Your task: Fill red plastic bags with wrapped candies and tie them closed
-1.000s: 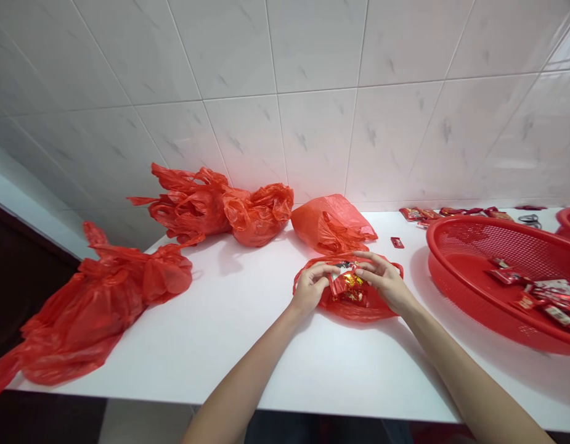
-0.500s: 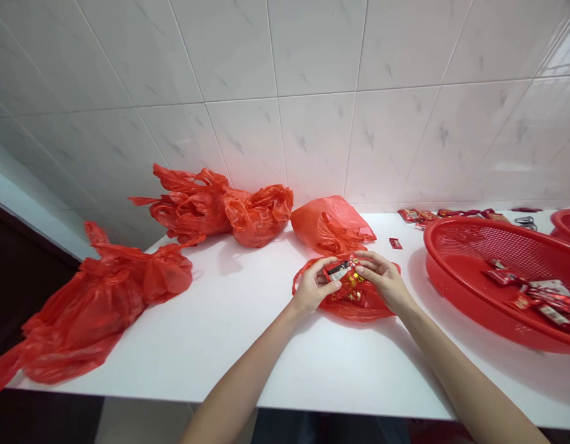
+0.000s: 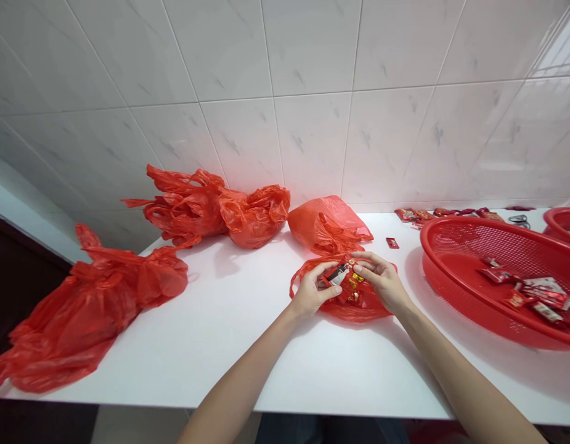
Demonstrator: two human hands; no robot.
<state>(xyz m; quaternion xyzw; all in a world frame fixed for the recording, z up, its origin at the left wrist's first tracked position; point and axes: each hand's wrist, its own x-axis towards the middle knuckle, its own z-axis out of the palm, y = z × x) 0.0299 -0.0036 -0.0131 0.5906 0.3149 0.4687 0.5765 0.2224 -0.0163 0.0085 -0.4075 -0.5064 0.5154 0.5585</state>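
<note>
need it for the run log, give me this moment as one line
left hand: holding small packet | right hand: fingers at packet | below: open red plastic bag | right: red perforated basket, packets inside

The person's left hand [image 3: 310, 293] and right hand [image 3: 384, 283] are bare, with slender fingers, slim palms and narrow wrists. The left forearm [image 3: 248, 364] and right forearm [image 3: 455, 364] are bare too, long and smooth in outline, thin at the wrist and gradually wider toward the lower edge of the view. Below the tabletop's front edge shows a patch of dark clothing [image 3: 331, 430], deep navy to near black; it is too dim and blurred to tell the garment's cut, seams or fabric.
</note>
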